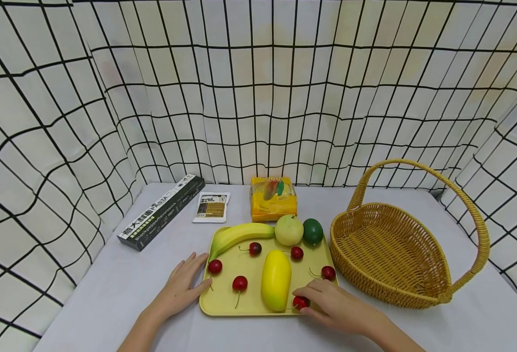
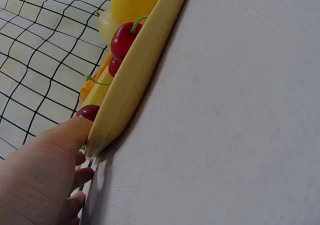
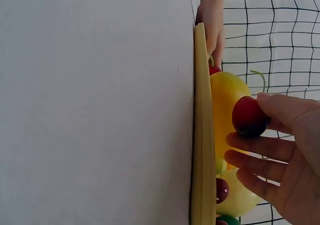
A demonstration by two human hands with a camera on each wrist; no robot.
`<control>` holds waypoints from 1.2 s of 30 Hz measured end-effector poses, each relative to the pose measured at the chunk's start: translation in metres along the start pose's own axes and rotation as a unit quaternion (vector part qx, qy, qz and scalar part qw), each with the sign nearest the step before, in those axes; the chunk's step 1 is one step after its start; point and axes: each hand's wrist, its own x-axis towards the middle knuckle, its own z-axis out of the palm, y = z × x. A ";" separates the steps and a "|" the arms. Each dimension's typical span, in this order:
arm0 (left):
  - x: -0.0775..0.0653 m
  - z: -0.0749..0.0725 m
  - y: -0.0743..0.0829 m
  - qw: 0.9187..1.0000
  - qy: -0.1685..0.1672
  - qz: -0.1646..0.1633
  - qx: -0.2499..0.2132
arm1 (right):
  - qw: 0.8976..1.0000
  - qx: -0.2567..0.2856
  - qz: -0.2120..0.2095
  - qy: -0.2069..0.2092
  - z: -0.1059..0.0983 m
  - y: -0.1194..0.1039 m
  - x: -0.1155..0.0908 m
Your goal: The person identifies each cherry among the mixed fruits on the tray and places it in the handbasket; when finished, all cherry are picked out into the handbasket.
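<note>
A yellow tray lies on the table with fruit on it. My right hand pinches a dark red cherry between thumb and fingers, over the tray's near right part. Just left of that cherry lies a yellow mango. At the tray's left edge rests my left hand, its thumb touching the rim and its fingers fairly straight. Near it are one cherry and another cherry. More cherries lie farther in, with a banana, a guava and a dark green avocado along the back.
A wicker basket with a tall arched handle stands right of the tray. Behind the tray are a yellow packet and a small white sachet. A long dark pasta box lies back left. Grid-patterned cloth encloses the table.
</note>
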 end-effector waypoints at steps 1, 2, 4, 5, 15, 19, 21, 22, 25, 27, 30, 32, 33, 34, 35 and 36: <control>0.000 0.000 0.000 1.000 -0.001 -0.001 0.000 | 1.000 -0.003 -0.004 0.002 -0.002 -0.001 0.000; 0.000 0.000 0.000 1.000 -0.001 -0.001 0.001 | 1.000 -0.006 -0.006 0.003 -0.003 -0.002 0.001; 0.000 0.000 0.000 1.000 -0.004 -0.004 0.001 | 1.000 -0.015 -0.012 0.010 -0.006 -0.004 0.001; 0.000 0.000 0.000 1.000 -0.005 -0.005 0.001 | 1.000 -0.019 -0.014 0.013 -0.007 -0.004 0.001; 0.000 0.000 0.000 1.000 -0.007 -0.008 0.000 | 0.996 -0.054 -0.021 0.060 -0.019 -0.008 0.004; 0.000 0.000 0.001 1.000 -0.012 -0.013 0.000 | 0.994 -0.056 -0.025 0.092 -0.026 -0.008 0.006; 0.000 0.000 0.001 1.000 -0.013 -0.015 0.000 | 0.992 -0.060 -0.024 0.105 -0.029 -0.007 0.006; 0.000 0.000 0.001 1.000 -0.013 -0.016 0.000 | 0.992 -0.063 -0.023 0.111 -0.031 -0.006 0.006; 0.001 0.000 0.001 1.000 -0.013 -0.016 0.002 | 0.989 -0.071 -0.019 0.128 -0.035 -0.003 0.005; 0.001 0.000 0.001 1.000 -0.012 -0.017 0.002 | 0.987 -0.074 -0.018 0.139 -0.037 0.000 0.005; 0.001 0.000 0.001 1.000 -0.011 -0.015 0.000 | 0.984 -0.075 -0.019 0.158 -0.041 0.005 0.004; 0.001 0.000 0.001 1.000 -0.008 -0.012 0.000 | 0.983 -0.076 -0.019 0.168 -0.043 0.010 0.004; 0.001 0.000 0.001 1.000 -0.006 -0.011 -0.001 | 0.982 -0.078 -0.018 0.172 -0.044 0.012 0.004; 0.001 0.000 0.001 1.000 -0.005 -0.009 -0.002 | 0.981 -0.080 -0.018 0.177 -0.045 0.015 0.004; 0.000 0.000 0.000 1.000 -0.003 -0.007 -0.001 | 0.980 -0.082 -0.014 0.180 -0.047 0.017 0.004; 0.000 0.000 0.000 1.000 -0.002 -0.006 -0.002 | 0.979 -0.084 -0.010 0.183 -0.049 0.019 0.004</control>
